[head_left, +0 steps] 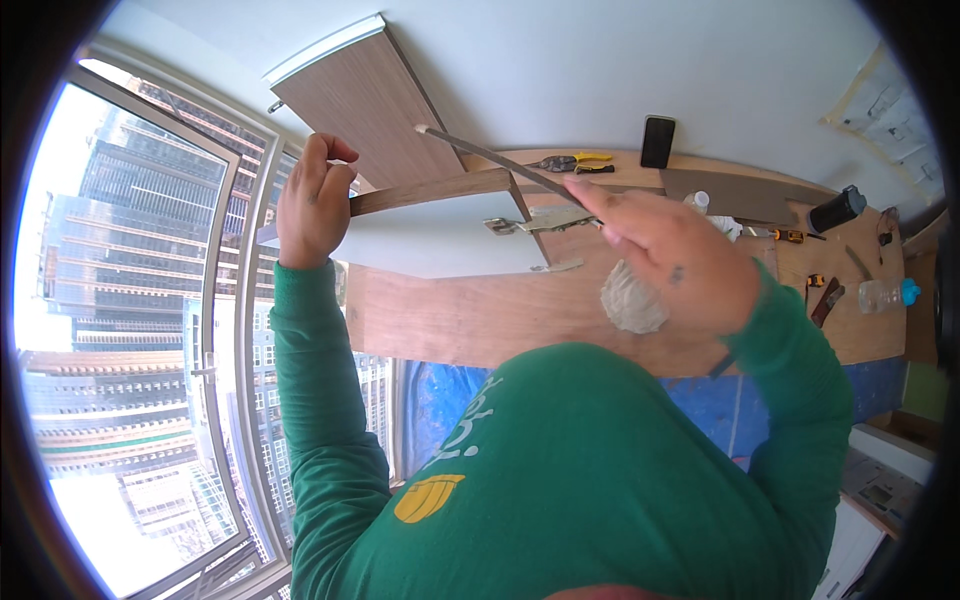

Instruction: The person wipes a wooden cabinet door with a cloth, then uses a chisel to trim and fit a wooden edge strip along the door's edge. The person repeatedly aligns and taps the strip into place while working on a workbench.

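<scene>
We are holding a long thin dark bar [500, 160], perhaps a file, with the right hand [690, 255], whose fingers are wrapping around its lower end; the hand is looking a little blurred. The bar is slanting toward the upper left of the frame, above the right end of the white-faced panel [430, 238], which is lying left of the centre. At the panel's left end, our left hand [315, 205] is resting with curled fingers; we cannot tell whether they are gripping the wood, because the hand itself is covering this part. Probably we are placing it there for steadying the panel, while the other end is staying free for the bar. A metal hinge [498, 227] is sticking out near this free end, so it is possibly standing in the way of the bar. Around us, a brown board [355, 100] is leaning at the upper left, limiting the room behind the panel. Yellow-handled snips [570, 161] and a phone [658, 142] are sitting near the wall at the upper centre, a crumpled pale bundle [632, 298] is lying just below the right hand, and a screwdriver [788, 236] and a clear bottle [880, 295] are occupying the right side.
</scene>
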A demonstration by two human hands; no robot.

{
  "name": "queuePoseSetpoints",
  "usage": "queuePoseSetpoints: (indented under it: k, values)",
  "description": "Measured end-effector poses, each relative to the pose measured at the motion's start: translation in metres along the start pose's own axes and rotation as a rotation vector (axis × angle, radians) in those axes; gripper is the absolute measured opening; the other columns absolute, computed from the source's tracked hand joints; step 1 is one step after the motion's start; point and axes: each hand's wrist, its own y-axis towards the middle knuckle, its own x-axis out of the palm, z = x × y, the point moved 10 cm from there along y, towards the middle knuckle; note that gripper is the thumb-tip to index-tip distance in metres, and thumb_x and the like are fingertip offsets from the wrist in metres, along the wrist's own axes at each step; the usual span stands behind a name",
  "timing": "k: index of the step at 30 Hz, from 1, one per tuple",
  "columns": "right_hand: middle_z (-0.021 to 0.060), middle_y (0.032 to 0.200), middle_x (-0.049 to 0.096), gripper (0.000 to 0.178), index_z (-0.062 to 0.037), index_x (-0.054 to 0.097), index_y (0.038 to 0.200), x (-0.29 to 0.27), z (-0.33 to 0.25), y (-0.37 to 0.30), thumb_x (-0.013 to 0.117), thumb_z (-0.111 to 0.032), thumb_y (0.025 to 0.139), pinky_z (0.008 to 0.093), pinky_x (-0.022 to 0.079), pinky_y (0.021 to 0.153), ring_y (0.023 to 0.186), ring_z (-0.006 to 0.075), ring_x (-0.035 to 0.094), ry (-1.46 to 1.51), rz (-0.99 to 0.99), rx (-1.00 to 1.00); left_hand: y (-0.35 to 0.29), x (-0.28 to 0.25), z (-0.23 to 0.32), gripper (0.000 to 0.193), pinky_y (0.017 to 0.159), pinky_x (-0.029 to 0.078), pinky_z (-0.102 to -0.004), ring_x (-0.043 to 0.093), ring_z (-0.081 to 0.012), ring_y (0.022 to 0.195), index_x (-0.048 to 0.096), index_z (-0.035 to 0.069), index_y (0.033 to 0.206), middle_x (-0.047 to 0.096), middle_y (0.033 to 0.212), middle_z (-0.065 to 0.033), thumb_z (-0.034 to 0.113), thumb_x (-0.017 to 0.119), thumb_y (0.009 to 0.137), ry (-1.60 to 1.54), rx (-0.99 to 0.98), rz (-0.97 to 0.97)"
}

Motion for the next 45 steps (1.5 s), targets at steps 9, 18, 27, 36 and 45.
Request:
queuePoseSetpoints:
  k: [9,18,27,36,45]
  values:
    - [0.0162,0.096,0.062,0.068,-0.0086,0.043,0.163,0.006,0.004,0.004,0.052,0.007,0.098,0.0347,0.052,0.084,0.081,0.0294,0.06,0.087,-0.045,0.059,-0.007,-0.001,-0.01,0.022,0.08,0.053,-0.0443,0.068,-0.0332,0.09,0.066,0.005,0.103,0.07,0.102,-0.0128,0.018,0.052,0.092,0.002,-0.062,-0.018]
    - [0.0135,0.094,0.062,0.058,-0.0084,0.047,0.161,0.015,0.019,0.013,0.054,0.0,0.103,0.0341,0.052,0.083,0.083,0.0283,0.06,0.106,0.048,0.03,-0.001,0.002,-0.006,0.024,0.076,0.054,-0.0439,0.069,-0.0308,0.086,0.067,0.006,0.102,0.071,0.099,-0.0144,0.027,0.056,0.098,0.01,-0.005,0.004]
    - [0.0121,0.098,0.072,0.039,0.0,0.059,0.144,-0.024,0.061,-0.012,0.061,-0.02,0.11,0.0325,0.054,0.079,0.081,0.0167,0.064,0.453,0.287,0.328,-0.026,0.018,0.102,0.037,0.075,0.061,-0.0374,0.076,-0.0247,0.086,0.072,0.002,0.116,0.074,0.099,-0.0132,0.033,0.08,0.095,-0.168,0.559,-0.24]
    - [-0.0035,0.085,0.057,0.037,-0.0013,0.062,0.142,-0.033,0.069,-0.036,0.061,-0.022,0.11,0.0214,0.043,0.06,0.068,0.0039,0.049,0.73,0.449,0.304,-0.003,0.059,0.143,0.033,0.067,0.05,-0.0309,0.06,-0.0161,0.073,0.072,0.001,0.128,0.068,0.096,-0.0082,0.016,0.075,0.1,-0.305,0.559,-0.537]
    - [-0.0059,0.08,0.055,0.036,-0.0009,0.068,0.132,-0.035,0.078,-0.029,0.061,-0.029,0.112,0.0209,0.038,0.055,0.064,0.0021,0.044,0.715,0.495,0.214,-0.007,0.057,0.15,0.024,0.072,0.054,-0.0297,0.066,-0.0154,0.08,0.075,0.003,0.122,0.069,0.108,-0.0091,0.008,0.072,0.099,-0.36,0.626,-0.427]
